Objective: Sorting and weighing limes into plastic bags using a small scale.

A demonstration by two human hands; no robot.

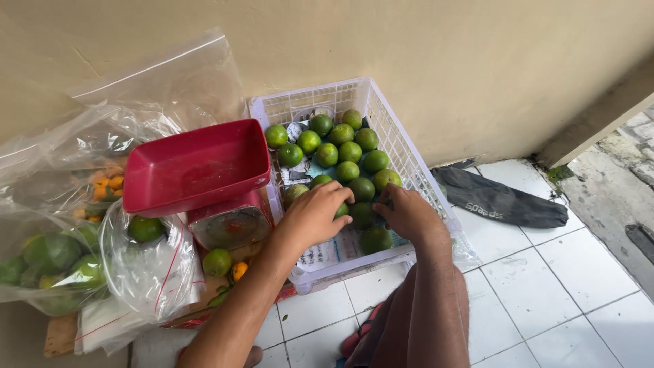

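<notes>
A: Two hands are in a big white crate [409,153] w/ holes in its walls. It sits on the white floor tiles [545,286], right by the tan wall [443,61].

B: What's next biggest?

A: Clear plastic bags [88,136] on the left, piled up. Green and orange fruit shows thru them. Then the red scale [204,184] w/ a red tray on top and a round dial in front. It stands just beside the crate, on its left side.

B: And on the right?

A: Dark cloth bag [507,202], flat on the tiles, near the crate but not touching.

B: What's in the crate?

A: Lots of green round fruits [340,146], close together, on paper at the bottom. Most are in the middle and back.

B: Now the hands?

A: Left hand [315,217] is palm down, fingers curled over a green fruit [343,210] at the front of the pile. It covers most of it, only a bit shows. Right hand [407,212] is just beside, fingers bent down among the fruits. Can't tell if it holds one, fingers are hidden.

B: Smallest bits?

A: One loose green fruit [217,262] below the scale, and a tiny orange one [239,270] right next to it.
</notes>
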